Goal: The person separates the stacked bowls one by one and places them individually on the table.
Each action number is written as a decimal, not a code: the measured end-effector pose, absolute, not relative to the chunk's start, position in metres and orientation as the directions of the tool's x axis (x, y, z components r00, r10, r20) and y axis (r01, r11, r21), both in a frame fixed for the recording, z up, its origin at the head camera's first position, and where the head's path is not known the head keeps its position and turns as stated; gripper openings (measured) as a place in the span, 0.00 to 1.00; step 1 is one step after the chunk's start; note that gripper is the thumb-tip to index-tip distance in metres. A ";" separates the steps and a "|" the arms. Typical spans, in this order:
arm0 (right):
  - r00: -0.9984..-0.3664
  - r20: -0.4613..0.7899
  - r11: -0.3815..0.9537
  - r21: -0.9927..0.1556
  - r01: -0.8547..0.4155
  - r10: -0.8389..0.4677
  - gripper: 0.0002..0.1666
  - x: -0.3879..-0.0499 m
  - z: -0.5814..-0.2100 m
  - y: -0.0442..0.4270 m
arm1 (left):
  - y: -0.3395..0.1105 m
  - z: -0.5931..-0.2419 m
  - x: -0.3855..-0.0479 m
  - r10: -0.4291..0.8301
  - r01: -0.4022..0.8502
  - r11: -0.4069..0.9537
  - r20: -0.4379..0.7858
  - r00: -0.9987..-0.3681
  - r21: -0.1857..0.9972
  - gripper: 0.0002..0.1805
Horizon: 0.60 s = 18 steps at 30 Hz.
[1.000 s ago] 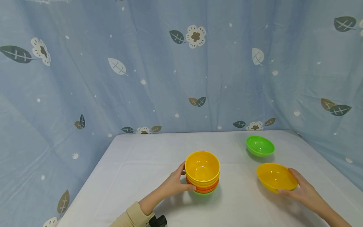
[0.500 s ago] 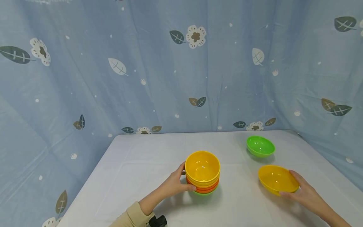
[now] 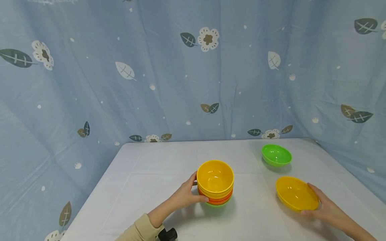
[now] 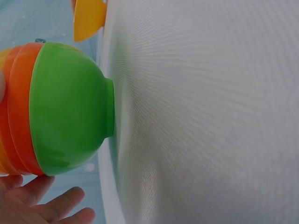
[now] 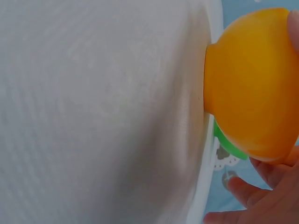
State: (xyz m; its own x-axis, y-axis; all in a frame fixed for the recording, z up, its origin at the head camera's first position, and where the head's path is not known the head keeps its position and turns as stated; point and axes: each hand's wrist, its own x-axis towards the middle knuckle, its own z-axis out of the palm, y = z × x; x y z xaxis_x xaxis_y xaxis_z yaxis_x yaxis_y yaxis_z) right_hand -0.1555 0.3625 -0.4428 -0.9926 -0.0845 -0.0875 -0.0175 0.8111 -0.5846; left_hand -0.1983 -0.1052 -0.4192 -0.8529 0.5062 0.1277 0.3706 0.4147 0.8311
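Note:
My left hand [image 3: 184, 195] grips the side of a stack of nested bowls, thumb on the near side and fingers round the far left. Yellow bowls [image 3: 215, 177] top this stack, orange bowls [image 3: 215, 202] sit under them, and a green bowl [image 4: 70, 107] forms the base, its foot on the cloth. Over to the right, my right hand [image 3: 327, 209] holds a wider yellow bowl [image 3: 297, 194] by its right rim, between thumb and fingers. That bowl's foot meets or nearly meets the cloth in the right wrist view; I cannot tell which.
Behind the wide yellow bowl, a shallow green bowl [image 3: 276, 155] stands upright near the back right. A white cloth [image 3: 156, 167] covers the table. Blue patterned curtains [image 3: 169, 83] hang along the back and both sides.
My right hand and the wide yellow bowl have shifted slightly towards me and to the right, and the bowl has come lower. The left hand and the stack stay put.

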 end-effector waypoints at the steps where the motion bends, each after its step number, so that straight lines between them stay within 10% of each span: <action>1: -0.993 -0.081 0.809 -0.588 -0.027 -0.092 0.59 -0.155 -0.443 0.363 | -0.105 -0.419 -0.198 0.506 0.371 0.414 0.129 -0.853 0.831 0.53; 18: -0.989 -0.099 0.834 -0.550 -0.040 -0.113 0.59 -0.160 -0.429 0.359 | -0.105 -0.420 -0.197 0.513 0.379 0.400 0.139 -0.847 0.835 0.52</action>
State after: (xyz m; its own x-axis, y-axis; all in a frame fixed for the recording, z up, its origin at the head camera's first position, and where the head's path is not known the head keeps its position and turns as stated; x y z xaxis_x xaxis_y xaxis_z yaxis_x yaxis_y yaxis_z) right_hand -0.1601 0.3594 -0.4285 -0.9887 -0.1129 -0.0990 -0.0401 0.8341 -0.5501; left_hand -0.1973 -0.1048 -0.4198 -0.8470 0.5132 0.1386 0.3789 0.4000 0.8345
